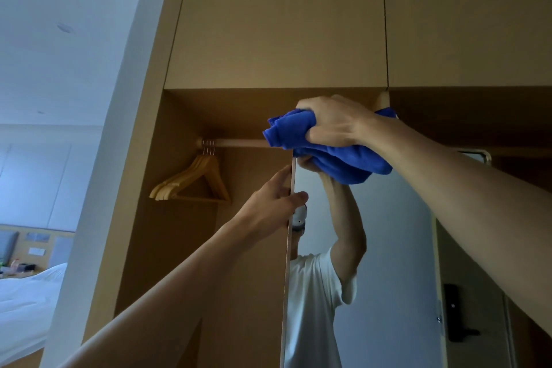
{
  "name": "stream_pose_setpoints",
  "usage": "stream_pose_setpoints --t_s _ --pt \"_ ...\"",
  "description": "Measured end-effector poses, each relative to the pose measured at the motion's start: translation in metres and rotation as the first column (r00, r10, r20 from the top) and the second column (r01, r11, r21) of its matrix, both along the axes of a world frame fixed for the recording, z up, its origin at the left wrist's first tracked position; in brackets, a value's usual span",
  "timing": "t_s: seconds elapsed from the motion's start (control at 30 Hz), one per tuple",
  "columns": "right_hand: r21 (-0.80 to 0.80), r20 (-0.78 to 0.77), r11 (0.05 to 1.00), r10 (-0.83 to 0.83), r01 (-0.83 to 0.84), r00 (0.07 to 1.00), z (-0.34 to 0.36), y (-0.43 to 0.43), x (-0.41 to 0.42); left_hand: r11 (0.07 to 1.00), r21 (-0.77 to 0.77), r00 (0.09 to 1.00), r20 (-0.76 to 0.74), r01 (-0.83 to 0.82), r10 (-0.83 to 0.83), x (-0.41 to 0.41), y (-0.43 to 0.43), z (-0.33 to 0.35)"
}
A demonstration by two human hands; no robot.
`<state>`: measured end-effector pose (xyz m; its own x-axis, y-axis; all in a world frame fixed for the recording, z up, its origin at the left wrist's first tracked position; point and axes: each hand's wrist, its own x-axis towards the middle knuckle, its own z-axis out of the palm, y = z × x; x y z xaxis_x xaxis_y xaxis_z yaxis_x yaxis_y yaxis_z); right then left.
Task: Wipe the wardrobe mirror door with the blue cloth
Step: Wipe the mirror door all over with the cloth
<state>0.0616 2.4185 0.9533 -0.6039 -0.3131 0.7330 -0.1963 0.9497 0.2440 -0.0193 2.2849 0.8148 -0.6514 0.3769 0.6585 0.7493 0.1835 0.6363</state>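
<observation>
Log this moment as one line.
right hand: grips blue cloth at mirror door top | left hand: holds door edge | wooden hangers: on rail

A wooden rail [239, 143] spans the open wardrobe [185, 248], running leftward from just beside the right hand [331, 122]. Wooden hangers [167, 190] hang bunched at its far end, left of the left hand [274, 203] and about level with it. Well below and left of that hand lies a white-covered bed [30, 308].

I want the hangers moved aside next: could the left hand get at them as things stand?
Probably yes. The wooden hangers hang in the open wardrobe, with nothing between them and the left hand, though it would first have to release the mirror door edge it grips.
</observation>
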Motion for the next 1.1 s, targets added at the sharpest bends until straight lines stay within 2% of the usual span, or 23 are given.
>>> stream_pose_setpoints --t_s 0.13,0.33,0.43,0.53,0.67,0.77,0.87,0.93,1.0,1.1 --pt "0.041 0.000 0.998 0.043 -0.043 0.999 -0.007 0.015 0.005 0.988 0.146 0.995 0.072 0.052 -0.064 -0.003 -0.005 -0.008" --pt "0.112 0.019 0.986 -0.130 0.127 0.991 0.000 0.019 0.017 0.965 0.236 0.984 0.108 0.110 -0.139 0.000 0.000 -0.012" --pt "0.145 0.030 0.985 -0.096 0.090 0.995 0.001 -0.001 0.015 0.946 0.306 0.972 0.163 0.112 -0.168 -0.001 0.000 -0.012" --pt "0.251 0.062 0.965 -0.095 0.077 0.994 0.001 -0.019 0.010 0.911 0.399 0.950 0.232 0.104 -0.211 -0.001 0.000 -0.007" --pt "0.534 -0.001 0.824 -0.223 0.189 0.975 0.003 -0.038 0.004 0.853 0.502 0.916 0.259 0.143 -0.306 0.006 -0.007 -0.005" --pt "0.671 -0.084 0.688 -0.297 0.275 0.951 -0.006 -0.047 -0.001 0.873 0.457 0.925 0.231 0.171 -0.302 0.014 -0.010 -0.008" --pt "0.799 -0.256 0.478 -0.277 0.364 0.926 -0.012 -0.049 0.001 0.912 0.368 0.962 0.128 0.179 -0.241 0.015 -0.007 -0.010" --pt "0.846 -0.340 0.360 -0.203 0.392 0.918 -0.012 -0.049 0.002 0.923 0.351 0.974 0.098 0.160 -0.206 0.016 -0.007 -0.009" --pt "0.873 -0.358 0.317 -0.103 0.372 0.928 -0.010 -0.047 0.003 0.913 0.376 0.966 0.128 0.161 -0.223 0.012 -0.007 -0.006" --pt "0.874 -0.301 0.392 -0.028 0.287 0.953 -0.007 -0.045 0.000 0.930 0.347 0.977 0.125 0.119 -0.172 0.010 -0.002 -0.003"
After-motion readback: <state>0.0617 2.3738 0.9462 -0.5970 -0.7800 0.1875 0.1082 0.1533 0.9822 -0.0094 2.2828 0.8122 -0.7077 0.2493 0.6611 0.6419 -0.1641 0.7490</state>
